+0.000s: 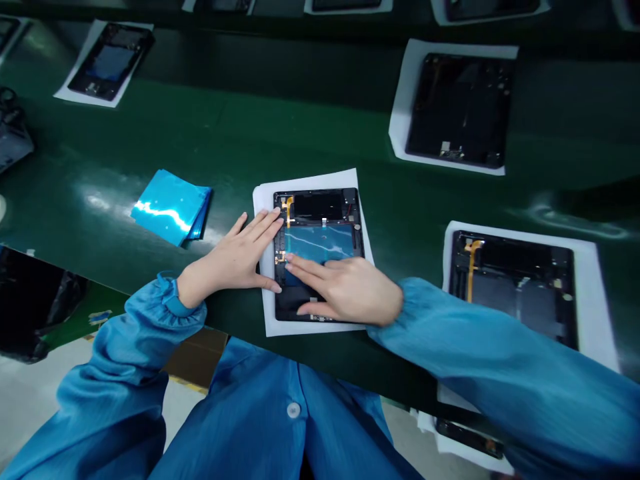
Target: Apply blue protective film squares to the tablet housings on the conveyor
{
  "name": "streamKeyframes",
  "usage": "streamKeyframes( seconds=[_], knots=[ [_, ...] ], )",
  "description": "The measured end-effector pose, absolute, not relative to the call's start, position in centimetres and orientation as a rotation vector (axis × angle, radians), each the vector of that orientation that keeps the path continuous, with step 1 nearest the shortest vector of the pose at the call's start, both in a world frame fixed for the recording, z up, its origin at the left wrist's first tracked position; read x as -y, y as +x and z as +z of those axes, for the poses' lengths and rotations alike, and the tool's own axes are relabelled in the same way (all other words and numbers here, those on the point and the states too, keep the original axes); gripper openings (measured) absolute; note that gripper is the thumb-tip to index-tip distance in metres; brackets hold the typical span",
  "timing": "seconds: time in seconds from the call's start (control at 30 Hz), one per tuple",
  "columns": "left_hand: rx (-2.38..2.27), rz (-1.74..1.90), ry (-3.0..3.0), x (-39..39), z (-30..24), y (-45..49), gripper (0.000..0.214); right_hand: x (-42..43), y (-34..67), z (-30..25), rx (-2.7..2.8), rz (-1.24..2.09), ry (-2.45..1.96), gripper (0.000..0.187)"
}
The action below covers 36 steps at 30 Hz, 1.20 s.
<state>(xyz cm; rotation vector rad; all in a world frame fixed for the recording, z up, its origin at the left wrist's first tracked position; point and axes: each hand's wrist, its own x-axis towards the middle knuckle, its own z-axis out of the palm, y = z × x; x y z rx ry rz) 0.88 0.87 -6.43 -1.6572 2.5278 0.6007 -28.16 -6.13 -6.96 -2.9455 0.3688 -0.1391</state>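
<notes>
In front of me an opened tablet housing [320, 205] lies on a white sheet [314, 181]. A shiny blue film [320, 241] covers its middle, and an orange ribbon cable [289, 210] runs near its upper left corner. My left hand [240, 250] rests on the tablet's left edge, fingers spread and holding nothing. Across the lower part reaches my right hand [345, 288], its extended index and middle fingertips touching the blue film near the left side. The thumb is apart from them. Part of the film and of the housing is hidden under this hand.
A stack of blue film sheets [170, 207] lies to the left. More tablet housings on white sheets lie at the right [525, 280], the back right [460, 110] and the back left [110, 60]. The green table's [240, 127] front edge runs near my body.
</notes>
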Motion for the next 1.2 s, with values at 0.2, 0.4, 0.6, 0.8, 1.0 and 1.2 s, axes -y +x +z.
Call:
streamKeyframes(
  seconds=[0.2, 0.4, 0.6, 0.8, 1.0, 1.2],
  knots=[
    [-2.572, 0.571, -1.657, -1.3, -6.5, 1.1, 0.138, 4.9, -29.5, -7.3, -0.686, -0.220, -2.794, 0.066],
    [-2.634, 0.534, -1.632, -1.5, -6.7, 1.5, 0.143, 5.4, -32.8, -7.4, -0.583, -0.288, -2.735, 0.050],
    [-2.661, 0.523, -1.644, -1.6, -6.9, 1.4, 0.143, 5.8, -38.3, -7.9, -0.586, -0.276, -2.606, 0.038],
    [-2.598, 0.595, -1.614, -0.8, -4.8, 1.9, 0.127, 7.4, -36.7, -8.6, -0.733, -0.303, -2.531, 0.042],
    [-2.564, 0.355, -2.084, 6.1, -3.6, -0.2, 0.046, 7.3, -34.0, -7.9, -1.242, -0.611, -2.256, 0.036],
    [-2.384, 0.353, -2.004, 11.4, -5.9, -3.5, 0.033, 5.3, -35.8, -7.8, -1.436, -0.508, -1.997, 0.045]
  ],
)
